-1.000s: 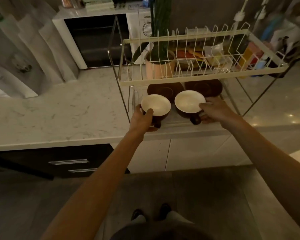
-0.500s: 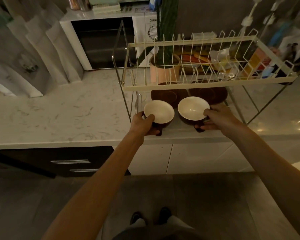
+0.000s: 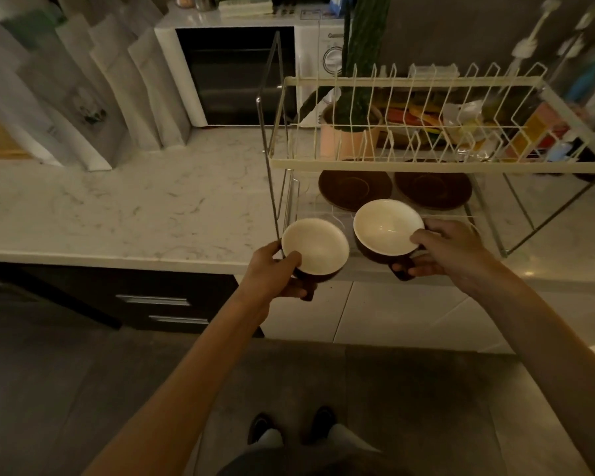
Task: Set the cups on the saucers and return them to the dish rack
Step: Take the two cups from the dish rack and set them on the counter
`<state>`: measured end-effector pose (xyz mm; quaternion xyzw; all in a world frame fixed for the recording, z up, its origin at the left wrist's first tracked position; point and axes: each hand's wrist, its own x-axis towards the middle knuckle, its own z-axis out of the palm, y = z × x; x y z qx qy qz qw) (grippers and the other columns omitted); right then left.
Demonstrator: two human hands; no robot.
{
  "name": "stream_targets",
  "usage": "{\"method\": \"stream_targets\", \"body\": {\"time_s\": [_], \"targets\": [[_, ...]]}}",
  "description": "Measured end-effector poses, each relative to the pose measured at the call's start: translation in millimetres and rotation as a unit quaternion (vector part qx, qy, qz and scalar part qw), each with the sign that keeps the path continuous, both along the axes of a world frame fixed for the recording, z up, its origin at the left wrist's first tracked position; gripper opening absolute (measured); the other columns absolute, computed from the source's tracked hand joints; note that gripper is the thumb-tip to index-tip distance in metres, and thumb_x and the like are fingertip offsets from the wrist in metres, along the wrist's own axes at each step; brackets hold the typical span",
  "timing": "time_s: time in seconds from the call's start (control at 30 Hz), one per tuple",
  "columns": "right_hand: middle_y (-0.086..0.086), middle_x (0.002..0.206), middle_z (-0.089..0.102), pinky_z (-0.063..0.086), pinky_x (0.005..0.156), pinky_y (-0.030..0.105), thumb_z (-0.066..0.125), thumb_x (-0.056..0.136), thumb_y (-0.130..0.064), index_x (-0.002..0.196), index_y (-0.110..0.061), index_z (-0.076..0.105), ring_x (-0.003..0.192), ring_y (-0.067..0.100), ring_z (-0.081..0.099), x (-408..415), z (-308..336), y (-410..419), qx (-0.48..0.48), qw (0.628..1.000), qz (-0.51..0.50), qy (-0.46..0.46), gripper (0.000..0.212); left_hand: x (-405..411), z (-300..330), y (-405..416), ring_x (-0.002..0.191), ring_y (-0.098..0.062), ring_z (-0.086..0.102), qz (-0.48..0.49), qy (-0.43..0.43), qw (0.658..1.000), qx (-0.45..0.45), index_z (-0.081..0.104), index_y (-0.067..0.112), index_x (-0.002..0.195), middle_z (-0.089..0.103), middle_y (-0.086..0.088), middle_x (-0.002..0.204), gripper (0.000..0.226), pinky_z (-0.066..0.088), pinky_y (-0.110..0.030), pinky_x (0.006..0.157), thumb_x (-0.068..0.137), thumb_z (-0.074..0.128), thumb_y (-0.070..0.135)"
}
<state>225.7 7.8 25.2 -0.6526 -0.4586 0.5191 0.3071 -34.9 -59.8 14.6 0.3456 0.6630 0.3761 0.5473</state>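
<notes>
While both arms reach forward over the front edge of the white marbled counter (image 3: 124, 207), each hand grips one cup. The left hand (image 3: 272, 269) is closed around the near-left side of a dark brown ceramic cup with a cream-white inside (image 3: 315, 247), thumb lying over the rim and fingers wrapped beneath it by the handle; this left cup hangs just past the counter's front edge, beside the front left leg of the two-tier wire dish rack (image 3: 402, 164). The right hand (image 3: 450, 250) is closed on a second brown cup with a cream-white inside (image 3: 387, 226), thumb on the rim at the cup's right side and fingers curled at the dark handle below; this cup sits slightly farther in, over the front part of the rack's lower tier, whether it touches the tier cannot be told. The two cups are close together, side by side, mouths up and tilted a little toward the camera. Behind them on the lower tier, under the cream upper shelf, lie two round dark brown saucers, the left saucer (image 3: 354, 188) just beyond the right-hand cup's far rim and the right saucer (image 3: 433, 187) beside it, both bare. A white microwave oven with a dark door (image 3: 234, 70) stands at the counter's back edge, left of the rack.
</notes>
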Motion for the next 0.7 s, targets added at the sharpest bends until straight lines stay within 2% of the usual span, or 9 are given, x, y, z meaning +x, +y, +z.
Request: {"method": "stream_targets", "body": {"time_s": [0.13,0.37,0.5,0.6,0.7], "targets": [[0.015,0.097,0.064,0.054,0.044,0.023,0.055,0.092,-0.006,0.137,-0.014,0.049,0.063,0.025,0.075,-17,0,-15,-0.016,0.999,0.043,-0.005,0.046,-22,-4,-23,0.061,-0.015,0.072,0.002,0.021,1.000,0.000,0.038,0.018,0.142,0.062,-0.007,0.091,0.052,0.054,-0.020,0.047,0.092,0.055,0.013],[0.018,0.097,0.066,0.055,0.045,0.025,0.053,0.092,-0.004,0.136,-0.014,0.050,0.065,0.029,0.075,-62,-4,-34,-0.028,0.994,0.102,-0.008,0.045,-76,-5,-50,0.065,-0.015,0.073,0.043,0.027,0.999,0.001,0.045,0.017,0.136,0.064,-0.014,0.105,0.045,0.053,-0.020,0.048,0.092,0.053,0.013],[0.019,0.096,0.067,0.055,0.046,0.026,0.053,0.093,-0.004,0.137,-0.014,0.049,0.066,0.030,0.075,-99,-7,-42,-0.037,0.990,0.134,0.003,0.045,-116,-6,-57,0.059,-0.013,0.071,0.085,0.028,0.996,-0.004,0.049,0.014,0.132,0.066,-0.014,0.098,0.039,0.052,-0.019,0.047,0.093,0.054,0.014],[0.019,0.094,0.067,0.056,0.046,0.026,0.054,0.092,-0.004,0.136,-0.014,0.050,0.065,0.031,0.074,-131,-9,-45,-0.039,0.989,0.144,0.002,0.045,-149,-8,-62,0.066,-0.016,0.069,0.117,0.024,0.993,-0.010,0.050,0.014,0.132,0.066,-0.010,0.094,0.039,0.052,-0.019,0.047,0.093,0.055,0.015],[0.015,0.093,0.068,0.056,0.046,0.026,0.055,0.092,-0.005,0.135,-0.013,0.051,0.064,0.030,0.074,-167,-12,-46,-0.038,0.988,0.147,0.012,0.044,-184,-10,-60,0.079,-0.019,0.068,0.144,0.011,0.990,-0.010,0.049,0.014,0.134,0.063,-0.010,0.102,0.042,0.052,-0.019,0.047,0.093,0.055,0.016]]}}
